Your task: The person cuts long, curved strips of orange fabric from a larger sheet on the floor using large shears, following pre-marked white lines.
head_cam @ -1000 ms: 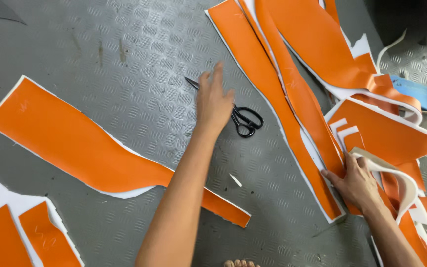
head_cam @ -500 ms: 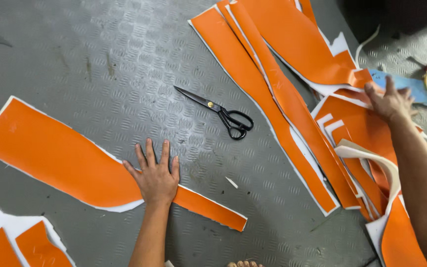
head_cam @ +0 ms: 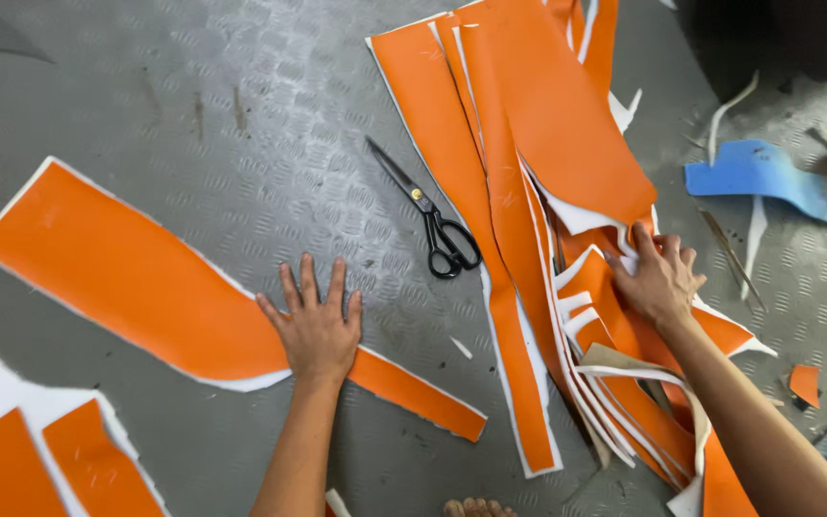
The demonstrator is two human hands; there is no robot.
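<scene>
Two hands on orange cut pieces, grey tread-plate floor.

Left hand (head_cam: 315,325) flat, fingers spread, palm down on the long orange piece (head_cam: 136,287) lying left of centre; pressing, not gripping. Right hand (head_cam: 659,278) curled on the orange pile (head_cam: 538,144) at right; fingers look closed on a top sheet edge, exact pinch can't tell. To do it well, I'd judge: keep left palm flat so the piece stays put, lift one sheet only from the pile. Count: one pair of black scissors (head_cam: 433,215) between the hands, touched by neither; one blue scrap (head_cam: 753,172) far right; two small orange pieces (head_cam: 50,460) bottom left.
</scene>
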